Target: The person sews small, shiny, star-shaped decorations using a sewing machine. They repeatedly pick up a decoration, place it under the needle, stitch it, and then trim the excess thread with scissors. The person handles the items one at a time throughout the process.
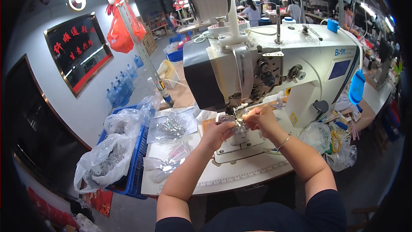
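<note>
My left hand [217, 132] and my right hand [259, 119] meet under the head of a white sewing machine [274, 60], both pinching a small clear, shiny piece [237, 124] right by the needle area. The piece lies over the machine's bed plate [240, 148]. A thin bangle sits on my right wrist [283, 141]. Fingers hide most of the piece and the needle itself.
Clear bags of small shiny parts [171, 126] lie on the table to my left. A blue crate [135, 159] holding stuffed plastic bags [107, 159] stands beside the table. More bags [330, 144] sit at the right. Other people work at the far back.
</note>
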Motion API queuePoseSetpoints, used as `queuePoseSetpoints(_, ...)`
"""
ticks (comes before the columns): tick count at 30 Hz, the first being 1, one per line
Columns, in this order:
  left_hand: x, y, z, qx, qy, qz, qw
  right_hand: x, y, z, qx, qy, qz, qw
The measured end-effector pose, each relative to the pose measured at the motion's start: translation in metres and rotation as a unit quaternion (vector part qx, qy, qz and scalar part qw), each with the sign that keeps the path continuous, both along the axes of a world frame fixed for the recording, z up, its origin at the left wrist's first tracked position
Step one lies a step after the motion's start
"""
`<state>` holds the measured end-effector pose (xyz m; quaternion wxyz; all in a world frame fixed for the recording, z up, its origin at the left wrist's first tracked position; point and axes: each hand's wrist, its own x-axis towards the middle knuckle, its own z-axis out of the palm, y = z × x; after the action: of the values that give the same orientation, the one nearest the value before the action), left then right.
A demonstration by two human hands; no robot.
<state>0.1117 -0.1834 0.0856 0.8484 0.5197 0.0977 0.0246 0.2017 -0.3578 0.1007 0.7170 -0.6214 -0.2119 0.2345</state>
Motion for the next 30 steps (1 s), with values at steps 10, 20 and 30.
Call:
queuePoseSetpoints(10, 0.013, 0.011, 0.012, 0.008, 0.027, -0.023, 0.999, 0.022, 0.018, -0.002, -0.038, -0.081, -0.078, 0.993)
queuePoseSetpoints(20, 0.017, 0.020, 0.017, 0.048, 0.034, -0.042, 0.997, 0.033, 0.022, -0.013, -0.027, -0.058, -0.085, 0.994)
queuePoseSetpoints(30, 0.013, 0.018, 0.021, 0.034, 0.042, -0.012, 0.998, 0.025, 0.022, -0.003, -0.010, -0.078, -0.059, 0.995)
